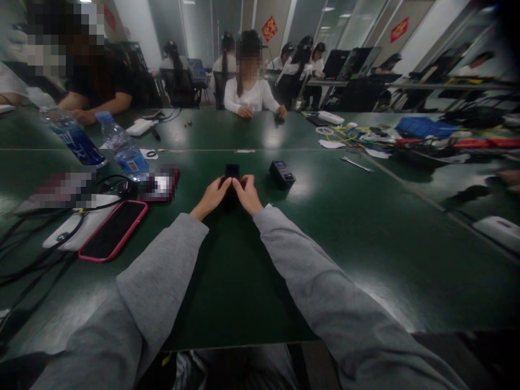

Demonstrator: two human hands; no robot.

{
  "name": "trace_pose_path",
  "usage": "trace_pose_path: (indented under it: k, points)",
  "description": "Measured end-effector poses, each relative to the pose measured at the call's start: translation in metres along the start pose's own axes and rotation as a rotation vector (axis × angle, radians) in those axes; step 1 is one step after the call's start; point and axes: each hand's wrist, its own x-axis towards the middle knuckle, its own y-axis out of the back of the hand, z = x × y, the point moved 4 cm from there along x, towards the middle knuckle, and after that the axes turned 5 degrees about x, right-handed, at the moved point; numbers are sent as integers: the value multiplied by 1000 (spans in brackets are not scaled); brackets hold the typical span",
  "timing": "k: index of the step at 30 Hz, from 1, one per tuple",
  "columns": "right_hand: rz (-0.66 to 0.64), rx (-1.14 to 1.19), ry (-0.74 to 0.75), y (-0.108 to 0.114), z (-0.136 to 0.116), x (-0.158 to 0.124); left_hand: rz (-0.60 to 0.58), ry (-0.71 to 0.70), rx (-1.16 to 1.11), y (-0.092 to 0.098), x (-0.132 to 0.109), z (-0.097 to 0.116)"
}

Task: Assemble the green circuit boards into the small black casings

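Hands are pinching the small black device [232, 171] from both sides, left hand [212, 196] and right hand [247, 195], at the middle of the desk [325, 233], and I think it is risking to tip if one side is pressing harder.

Black device [232, 171] mostly hidden between left hand [211, 196] and right hand [247, 194]; white box [498, 230] cut by right edge

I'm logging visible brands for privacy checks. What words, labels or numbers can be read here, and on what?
Nothing reads clearly.
Red wall signs: gold marks, blurred.
Bottle labels: too blurred.
Black box: label too small.
Black gadget in left hand and right hand: no text visible.
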Motion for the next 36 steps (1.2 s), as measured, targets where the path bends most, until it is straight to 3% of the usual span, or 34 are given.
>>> trace_pose_path:
  k: [10, 16, 26, 36]
  points:
    - [-31, 14, 16, -1, 2, 0, 21, -12, 38, 1, 0, 0]
    - [48, -99, 151, 3, -2, 2, 38, -123, 88, 0, 2, 0]
    - [-23, -1, 170, 1, -17, -3, -3, -117, 70, 5, -2, 14]
    - [-41, -91, 265, 0, -23, -5, -30, -122, 49, 7, -8, 22]
